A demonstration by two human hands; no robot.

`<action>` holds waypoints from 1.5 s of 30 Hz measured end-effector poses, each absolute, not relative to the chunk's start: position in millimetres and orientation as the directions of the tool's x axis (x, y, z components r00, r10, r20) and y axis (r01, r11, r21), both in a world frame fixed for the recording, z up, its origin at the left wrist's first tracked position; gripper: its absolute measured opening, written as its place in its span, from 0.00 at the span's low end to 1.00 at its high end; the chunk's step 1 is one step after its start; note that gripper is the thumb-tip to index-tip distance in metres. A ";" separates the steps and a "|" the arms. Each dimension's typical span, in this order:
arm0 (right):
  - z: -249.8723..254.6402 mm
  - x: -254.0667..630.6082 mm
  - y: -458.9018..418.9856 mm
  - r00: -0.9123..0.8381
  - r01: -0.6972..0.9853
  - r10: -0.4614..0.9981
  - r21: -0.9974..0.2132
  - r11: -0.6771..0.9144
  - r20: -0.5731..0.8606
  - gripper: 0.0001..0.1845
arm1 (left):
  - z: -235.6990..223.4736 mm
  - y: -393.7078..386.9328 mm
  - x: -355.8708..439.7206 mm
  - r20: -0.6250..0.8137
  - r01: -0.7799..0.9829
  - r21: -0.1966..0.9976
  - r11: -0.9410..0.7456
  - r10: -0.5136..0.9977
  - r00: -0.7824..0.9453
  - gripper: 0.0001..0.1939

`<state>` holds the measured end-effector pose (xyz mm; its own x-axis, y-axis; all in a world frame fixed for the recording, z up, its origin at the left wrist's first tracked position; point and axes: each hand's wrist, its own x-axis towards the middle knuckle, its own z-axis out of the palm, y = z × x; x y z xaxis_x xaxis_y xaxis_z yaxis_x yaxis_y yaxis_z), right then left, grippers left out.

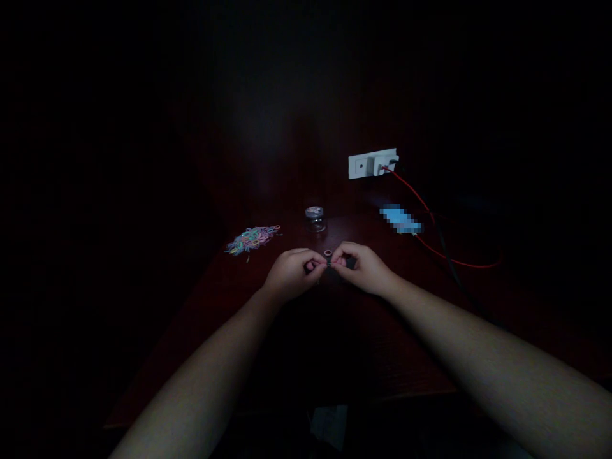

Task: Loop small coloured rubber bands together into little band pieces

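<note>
Over the dark reddish table [201, 344], my left hand [296, 271] and my right hand [361, 264] meet almost tip to tip. Thumb and forefinger of each are pinched together. Whatever sits between the two pinches is tiny and too dark to name. Just beyond the fingertips lies a small pink ring-shaped band [327, 253]. A pile of small coloured elastic bands [253, 239] is spread to the left of my left hand. Behind my hands stands a clear round jar [315, 220] with its lid on.
At the back, a white wall socket [361, 166] holds a plugged-in white charger [378, 165]. Its red cable [411, 185] loops down on the right to a blurred bright blue device [400, 218]. A black cable [449, 258] runs alongside. Below the table's front edge is a pale object [329, 427].
</note>
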<state>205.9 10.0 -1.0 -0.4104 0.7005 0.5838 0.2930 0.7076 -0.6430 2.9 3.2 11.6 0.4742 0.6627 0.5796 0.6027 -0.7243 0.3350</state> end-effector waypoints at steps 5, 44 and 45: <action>-1.5 206.2 10.2 -0.407 0.306 0.701 -0.636 0.708 0.585 0.01 | 11.4 2.6 3.6 0.582 0.574 0.351 -0.740 0.652 0.485 0.04; -4.8 206.4 11.8 -0.438 0.333 0.756 -0.693 0.639 0.487 0.04 | 11.3 19.1 -33.9 0.304 0.630 0.465 -0.622 0.781 0.546 0.06; -5.1 206.3 11.9 -0.435 0.333 0.756 -0.693 0.639 0.489 0.04 | 10.6 19.6 -34.0 0.279 0.633 0.475 -0.611 0.787 0.551 0.06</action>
